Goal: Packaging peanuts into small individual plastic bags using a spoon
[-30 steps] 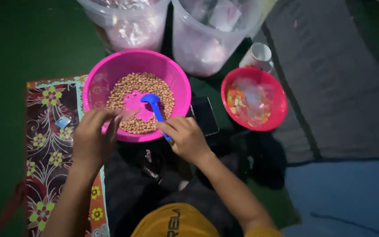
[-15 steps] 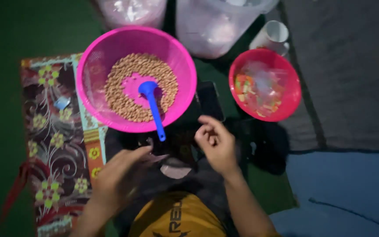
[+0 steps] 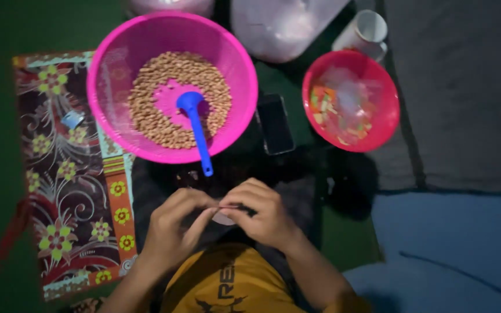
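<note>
A dim home floor serves as a workplace: a person sits on the ground beside a flowered mat (image 3: 71,174), with a pink plastic basket (image 3: 172,87) of peanuts, a red bowl (image 3: 351,99), a white mug (image 3: 367,32), a phone (image 3: 275,123) and clear tubs (image 3: 285,26) set around.

a red bowl (image 3: 387,116) of coloured bits, a white mug (image 3: 367,32), a dark phone (image 3: 276,124).

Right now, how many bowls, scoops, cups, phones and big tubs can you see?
Bowls: 2, pink bowl and red bowl
Scoops: 1, blue scoop
Cups: 1, white cup
Phones: 1, dark phone
Big tubs: 2, left tub and right tub
Total: 7
</note>
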